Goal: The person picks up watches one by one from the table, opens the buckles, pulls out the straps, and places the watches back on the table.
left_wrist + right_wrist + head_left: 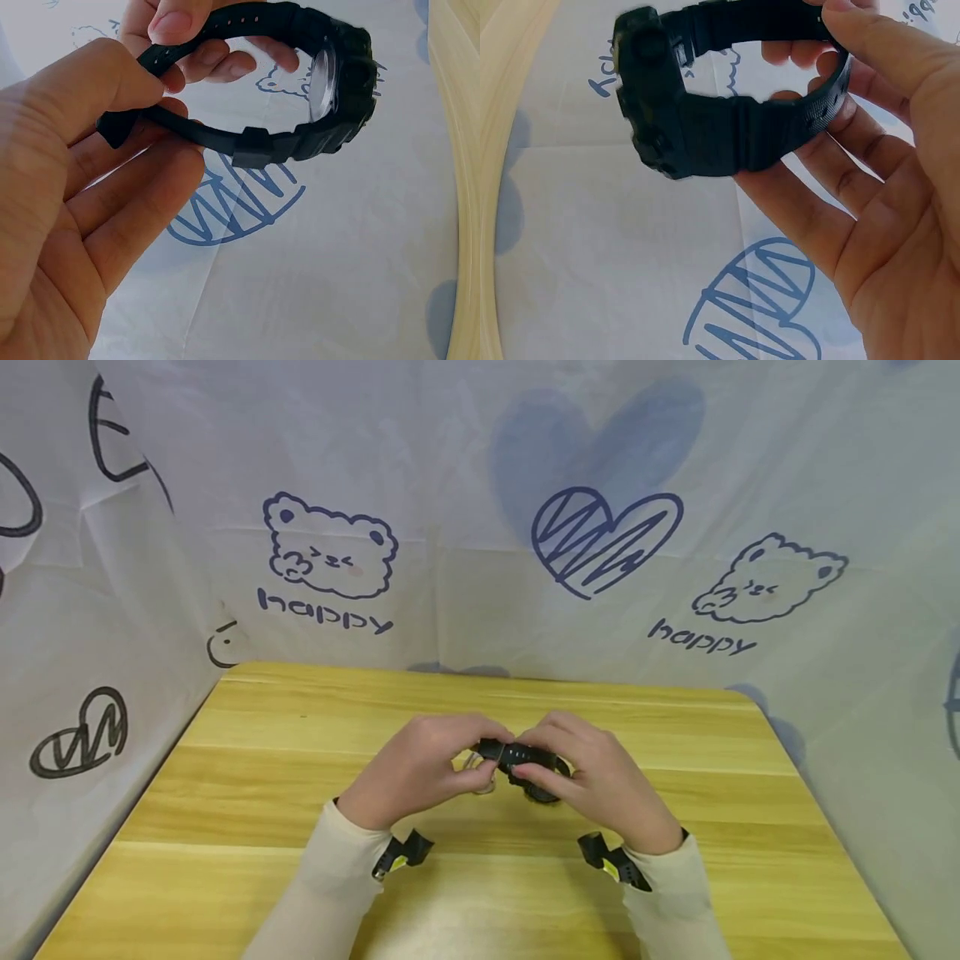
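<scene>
A black wristwatch (531, 755) with a chunky case is held up over the table between both hands. Its strap bends round into a loop. My left hand (423, 768) pinches one strap end between thumb and fingers. On the other side, my right hand (600, 768) pinches the strap part with holes. The left wrist view shows the watch case (351, 79) side-on, away from the fingers, and a strap keeper (253, 147) on the lower band. In the right wrist view, fingers lie along the holed strap (821, 112). Fingers partly hide where the strap ends meet.
The wooden table (480, 893) spreads below the hands. Behind it hangs a white cloth (465, 602) printed with bears and hearts, and more cloth stands at both sides. Each wrist wears a black strap mount, the left mount (401, 853) and the right mount (611, 860).
</scene>
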A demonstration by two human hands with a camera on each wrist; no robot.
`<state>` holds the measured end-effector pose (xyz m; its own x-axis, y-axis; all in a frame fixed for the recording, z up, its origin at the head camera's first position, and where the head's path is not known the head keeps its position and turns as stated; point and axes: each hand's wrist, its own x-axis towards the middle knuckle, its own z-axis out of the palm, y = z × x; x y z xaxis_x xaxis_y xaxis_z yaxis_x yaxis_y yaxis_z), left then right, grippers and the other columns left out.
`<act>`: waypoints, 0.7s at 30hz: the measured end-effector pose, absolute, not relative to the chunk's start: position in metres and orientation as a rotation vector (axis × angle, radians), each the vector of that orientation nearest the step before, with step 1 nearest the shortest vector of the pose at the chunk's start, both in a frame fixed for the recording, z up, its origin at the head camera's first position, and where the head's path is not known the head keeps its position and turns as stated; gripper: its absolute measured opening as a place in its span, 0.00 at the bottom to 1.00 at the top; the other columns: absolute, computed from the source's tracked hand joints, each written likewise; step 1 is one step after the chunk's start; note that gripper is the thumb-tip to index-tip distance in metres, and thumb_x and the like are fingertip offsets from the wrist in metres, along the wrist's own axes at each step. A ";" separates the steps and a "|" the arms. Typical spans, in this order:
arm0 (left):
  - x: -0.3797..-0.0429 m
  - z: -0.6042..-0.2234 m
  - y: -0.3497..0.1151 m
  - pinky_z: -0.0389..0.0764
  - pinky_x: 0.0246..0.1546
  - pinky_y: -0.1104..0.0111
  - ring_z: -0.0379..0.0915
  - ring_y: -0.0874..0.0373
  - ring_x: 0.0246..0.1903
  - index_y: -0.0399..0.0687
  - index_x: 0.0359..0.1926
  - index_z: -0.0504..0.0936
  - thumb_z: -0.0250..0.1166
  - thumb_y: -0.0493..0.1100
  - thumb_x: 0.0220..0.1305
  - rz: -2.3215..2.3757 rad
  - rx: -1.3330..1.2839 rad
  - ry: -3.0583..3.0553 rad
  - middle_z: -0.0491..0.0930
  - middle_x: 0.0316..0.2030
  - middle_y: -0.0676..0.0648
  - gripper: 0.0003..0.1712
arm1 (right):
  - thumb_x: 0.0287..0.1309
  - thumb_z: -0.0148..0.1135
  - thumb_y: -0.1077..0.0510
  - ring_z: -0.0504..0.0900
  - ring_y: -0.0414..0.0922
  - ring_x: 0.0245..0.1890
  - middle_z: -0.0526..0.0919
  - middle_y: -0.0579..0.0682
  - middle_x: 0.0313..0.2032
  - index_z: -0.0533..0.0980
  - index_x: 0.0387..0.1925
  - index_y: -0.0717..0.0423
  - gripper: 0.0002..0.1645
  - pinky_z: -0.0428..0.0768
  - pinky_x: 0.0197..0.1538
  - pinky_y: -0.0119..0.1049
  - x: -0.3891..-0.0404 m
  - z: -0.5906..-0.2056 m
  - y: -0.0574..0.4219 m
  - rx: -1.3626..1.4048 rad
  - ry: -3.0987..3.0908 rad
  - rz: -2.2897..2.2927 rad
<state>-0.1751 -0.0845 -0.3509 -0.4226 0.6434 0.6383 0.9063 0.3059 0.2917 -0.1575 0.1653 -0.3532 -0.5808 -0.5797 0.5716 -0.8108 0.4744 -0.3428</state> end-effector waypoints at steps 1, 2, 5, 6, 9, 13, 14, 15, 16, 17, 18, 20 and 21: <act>-0.175 -0.351 -0.084 0.83 0.39 0.75 0.84 0.67 0.38 0.44 0.50 0.85 0.72 0.34 0.62 -0.891 -1.380 -2.178 0.88 0.41 0.52 0.15 | 0.68 0.67 0.48 0.76 0.36 0.32 0.81 0.41 0.39 0.84 0.48 0.48 0.12 0.76 0.31 0.30 -0.158 -0.353 0.166 1.170 -2.351 0.848; -0.176 -0.352 -0.085 0.83 0.39 0.75 0.84 0.67 0.38 0.45 0.51 0.85 0.72 0.35 0.63 -0.896 -1.379 -2.179 0.88 0.41 0.52 0.15 | 0.68 0.68 0.49 0.75 0.36 0.32 0.80 0.41 0.39 0.83 0.48 0.48 0.12 0.76 0.31 0.31 -0.158 -0.353 0.166 1.173 -2.356 0.854; -0.176 -0.353 -0.085 0.83 0.38 0.75 0.84 0.67 0.38 0.46 0.50 0.85 0.74 0.37 0.63 -0.915 -1.369 -2.187 0.88 0.41 0.53 0.15 | 0.65 0.71 0.53 0.75 0.36 0.31 0.80 0.40 0.39 0.83 0.47 0.47 0.11 0.77 0.29 0.34 -0.158 -0.353 0.167 1.172 -2.375 0.872; -0.176 -0.354 -0.085 0.83 0.38 0.75 0.84 0.67 0.38 0.47 0.49 0.85 0.75 0.38 0.63 -0.919 -1.361 -2.190 0.88 0.41 0.53 0.14 | 0.64 0.72 0.53 0.75 0.36 0.31 0.80 0.40 0.39 0.83 0.47 0.47 0.11 0.77 0.29 0.33 -0.158 -0.353 0.168 1.168 -2.382 0.872; -0.176 -0.355 -0.087 0.83 0.39 0.75 0.83 0.67 0.38 0.48 0.47 0.86 0.76 0.40 0.62 -0.936 -1.337 -2.201 0.88 0.40 0.54 0.13 | 0.64 0.73 0.54 0.75 0.35 0.32 0.80 0.40 0.39 0.83 0.47 0.48 0.11 0.77 0.30 0.31 -0.157 -0.353 0.167 1.164 -2.392 0.878; -0.176 -0.354 -0.088 0.83 0.39 0.75 0.83 0.68 0.39 0.49 0.47 0.86 0.76 0.41 0.62 -0.944 -1.330 -2.205 0.87 0.40 0.55 0.13 | 0.64 0.73 0.54 0.75 0.35 0.32 0.80 0.40 0.39 0.83 0.47 0.48 0.11 0.75 0.32 0.28 -0.157 -0.353 0.167 1.165 -2.384 0.876; -0.176 -0.353 -0.088 0.82 0.38 0.75 0.83 0.68 0.39 0.48 0.47 0.86 0.75 0.41 0.63 -0.943 -1.333 -2.202 0.87 0.40 0.55 0.13 | 0.64 0.73 0.55 0.75 0.35 0.32 0.80 0.40 0.39 0.83 0.47 0.48 0.11 0.76 0.32 0.28 -0.158 -0.353 0.167 1.167 -2.377 0.876; -0.176 -0.353 -0.088 0.82 0.38 0.76 0.83 0.68 0.39 0.48 0.48 0.86 0.75 0.41 0.63 -0.942 -1.335 -2.200 0.87 0.40 0.55 0.12 | 0.64 0.72 0.55 0.76 0.36 0.32 0.81 0.41 0.39 0.83 0.47 0.48 0.11 0.76 0.32 0.29 -0.158 -0.353 0.167 1.169 -2.371 0.877; -0.175 -0.352 -0.088 0.82 0.37 0.76 0.83 0.68 0.38 0.48 0.48 0.86 0.74 0.40 0.63 -0.939 -1.337 -2.197 0.87 0.40 0.55 0.13 | 0.64 0.72 0.55 0.76 0.35 0.33 0.81 0.41 0.40 0.83 0.47 0.48 0.11 0.76 0.32 0.29 -0.158 -0.353 0.168 1.166 -2.372 0.875; -0.175 -0.352 -0.088 0.81 0.36 0.76 0.82 0.67 0.38 0.48 0.48 0.86 0.74 0.40 0.63 -0.939 -1.339 -2.193 0.87 0.40 0.54 0.13 | 0.64 0.72 0.54 0.76 0.35 0.33 0.81 0.41 0.40 0.83 0.47 0.48 0.11 0.77 0.32 0.30 -0.158 -0.352 0.168 1.165 -2.371 0.873; -0.176 -0.351 -0.088 0.81 0.36 0.76 0.82 0.67 0.38 0.47 0.48 0.86 0.73 0.39 0.63 -0.937 -1.341 -2.190 0.87 0.40 0.54 0.13 | 0.64 0.72 0.54 0.77 0.35 0.33 0.81 0.41 0.40 0.83 0.47 0.48 0.11 0.78 0.32 0.31 -0.158 -0.352 0.168 1.164 -2.372 0.869; -0.176 -0.351 -0.088 0.81 0.35 0.76 0.82 0.68 0.37 0.47 0.48 0.86 0.73 0.39 0.63 -0.933 -1.340 -2.189 0.87 0.40 0.54 0.12 | 0.65 0.71 0.53 0.77 0.35 0.34 0.82 0.41 0.40 0.83 0.48 0.49 0.11 0.79 0.32 0.34 -0.158 -0.352 0.168 1.162 -2.374 0.863; -0.176 -0.351 -0.088 0.80 0.35 0.77 0.82 0.68 0.37 0.47 0.48 0.86 0.72 0.39 0.63 -0.929 -1.338 -2.189 0.87 0.40 0.55 0.12 | 0.66 0.71 0.53 0.78 0.35 0.34 0.82 0.41 0.40 0.83 0.48 0.49 0.11 0.80 0.32 0.35 -0.158 -0.352 0.167 1.161 -2.377 0.858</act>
